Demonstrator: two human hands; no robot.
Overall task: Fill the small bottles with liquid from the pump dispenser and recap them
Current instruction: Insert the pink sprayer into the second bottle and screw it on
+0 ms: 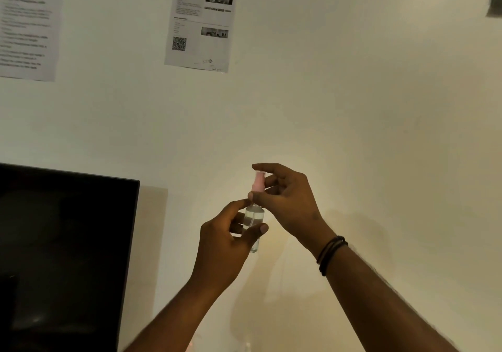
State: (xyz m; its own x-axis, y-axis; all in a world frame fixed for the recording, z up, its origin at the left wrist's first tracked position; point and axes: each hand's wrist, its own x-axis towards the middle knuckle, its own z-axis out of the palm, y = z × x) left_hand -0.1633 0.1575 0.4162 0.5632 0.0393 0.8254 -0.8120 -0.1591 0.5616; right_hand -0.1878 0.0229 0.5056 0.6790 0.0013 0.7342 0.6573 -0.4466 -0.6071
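A small clear bottle [254, 217] with liquid inside is held upright in the air in front of a white wall. My left hand [226, 239] grips its body from the left, thumb across the front. A pink spray cap [257, 182] with a clear cover sits on the bottle's neck. My right hand [288, 202] pinches this cap from the right, thumb and fingers around its base and top. The pump dispenser is out of view.
A dark monitor [62, 256] fills the lower left. Two printed sheets hang on the wall, one at the top centre [201, 23] and one at the top left [27, 33]. A dark patch [494, 3] marks the wall's top right. No table is visible.
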